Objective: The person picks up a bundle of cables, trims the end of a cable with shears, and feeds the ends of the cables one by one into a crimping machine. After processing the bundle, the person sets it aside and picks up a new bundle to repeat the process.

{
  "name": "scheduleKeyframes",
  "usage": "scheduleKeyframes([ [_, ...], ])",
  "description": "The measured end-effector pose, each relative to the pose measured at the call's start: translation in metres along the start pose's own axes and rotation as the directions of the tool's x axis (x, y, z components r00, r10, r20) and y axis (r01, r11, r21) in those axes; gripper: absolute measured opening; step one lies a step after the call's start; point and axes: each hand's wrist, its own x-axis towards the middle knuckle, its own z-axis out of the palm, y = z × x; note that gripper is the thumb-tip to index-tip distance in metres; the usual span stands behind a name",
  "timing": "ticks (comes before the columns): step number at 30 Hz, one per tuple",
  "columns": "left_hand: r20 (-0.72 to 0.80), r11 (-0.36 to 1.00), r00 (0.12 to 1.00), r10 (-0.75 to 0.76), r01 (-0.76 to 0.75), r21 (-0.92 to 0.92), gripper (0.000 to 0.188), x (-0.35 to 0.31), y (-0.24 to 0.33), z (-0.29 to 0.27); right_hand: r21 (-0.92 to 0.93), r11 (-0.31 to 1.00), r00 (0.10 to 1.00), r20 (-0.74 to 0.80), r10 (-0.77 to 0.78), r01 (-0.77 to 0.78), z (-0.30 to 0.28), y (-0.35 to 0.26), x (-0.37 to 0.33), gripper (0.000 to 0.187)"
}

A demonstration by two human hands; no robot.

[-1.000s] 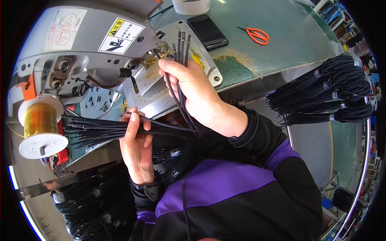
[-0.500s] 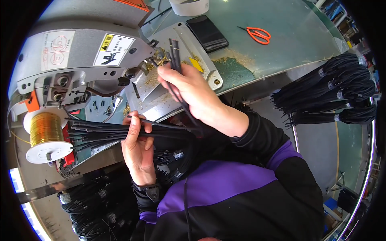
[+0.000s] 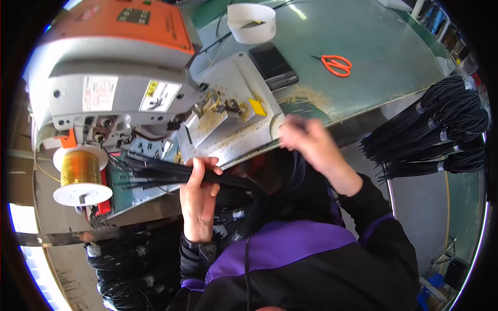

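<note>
My left hand (image 3: pixel 199 194) is closed round a bundle of black cables (image 3: pixel 155 168). Their cut ends fan out to the left, past the wire spool, and the rest bends down toward my lap. My right hand (image 3: pixel 308 142), smeared by motion, is at the table's front edge, right of the machine's base. Its fingers are curled, with dark cable ends above them and black strands (image 3: pixel 298 168) hanging below. The grey and orange machine (image 3: pixel 124 67) stands at the left. Brass-coloured scraps lie round its crimping head (image 3: pixel 218 103) on the metal base plate (image 3: pixel 212 137).
A spool of copper-coloured wire (image 3: pixel 81 168) sits at the machine's left. On the green table lie a black phone (image 3: pixel 272 65), orange-handled scissors (image 3: pixel 336 66) and a white ring-shaped container (image 3: pixel 251 26). Tied black cable bundles (image 3: pixel 441 124) hang at the right; more bundles (image 3: pixel 124 269) lie lower left.
My right hand has moved from the crimping head right and down toward the table edge, taking its cables along. My left hand still grips its bundle. The whole view has shifted slightly.
</note>
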Motion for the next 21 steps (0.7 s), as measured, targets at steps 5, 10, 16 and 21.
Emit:
scheduleKeyframes([
  [5,0.129,0.997,0.991,0.027,-0.036,0.071,0.03,-0.001,-0.01,-0.031,-0.195,0.965,0.722,-0.64,-0.261,0.176,-0.124,-0.003,-0.029,0.016],
  [10,0.214,0.993,0.973,0.086,-0.101,0.062,0.023,-0.009,-0.01,-0.034,-0.559,0.81,0.916,-0.204,-0.345,0.181,-0.072,0.02,-0.068,0.015],
  [16,0.236,0.997,0.972,-0.02,0.002,0.078,0.012,-0.014,-0.014,0.012,-0.796,0.544,0.81,0.489,0.322,0.265,-0.05,0.186,-0.075,0.062],
  [21,0.233,0.999,0.972,0.034,-0.035,0.001,0.016,-0.028,-0.012,-0.007,-0.845,0.462,0.374,0.534,0.758,0.269,-0.047,0.132,-0.057,0.07],
])
